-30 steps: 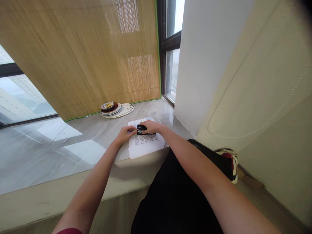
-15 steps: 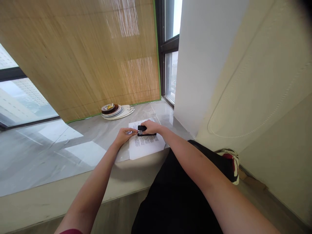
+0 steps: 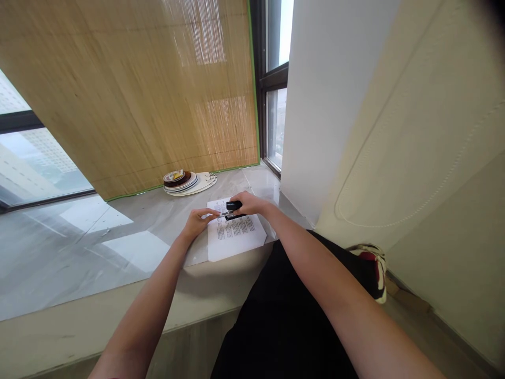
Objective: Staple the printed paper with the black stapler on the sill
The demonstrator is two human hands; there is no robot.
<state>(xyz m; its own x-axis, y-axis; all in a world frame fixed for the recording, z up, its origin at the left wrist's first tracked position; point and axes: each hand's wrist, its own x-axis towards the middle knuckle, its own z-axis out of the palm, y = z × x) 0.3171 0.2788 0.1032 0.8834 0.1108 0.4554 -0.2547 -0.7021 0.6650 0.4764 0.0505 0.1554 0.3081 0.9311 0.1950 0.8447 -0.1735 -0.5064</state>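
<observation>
My right hand (image 3: pixel 251 202) is wrapped round a black stapler (image 3: pixel 234 205), held over the printed paper (image 3: pixel 236 243). At its left end a thin silver metal piece (image 3: pixel 224 215) sticks out. My left hand (image 3: pixel 198 221) pinches the tip of that piece between thumb and fingers, over the paper's left edge. Whether the piece is still joined to the stapler is too small to tell. The paper lies on the grey marble sill, its front edge reaching the sill's edge. My right fingers hide the stapler's back end.
Stacked plates (image 3: pixel 180 183) sit at the back of the sill (image 3: pixel 158 210), against a bamboo blind (image 3: pixel 158 95). A white wall (image 3: pixel 327 105) rises on the right. My leg in black trousers (image 3: pixel 284 316) and a shoe (image 3: pixel 373 268) are below.
The stapler has shifted slightly right and tilted with my right hand. My left hand has drawn a little left, so more of the silver piece shows between my hands.
</observation>
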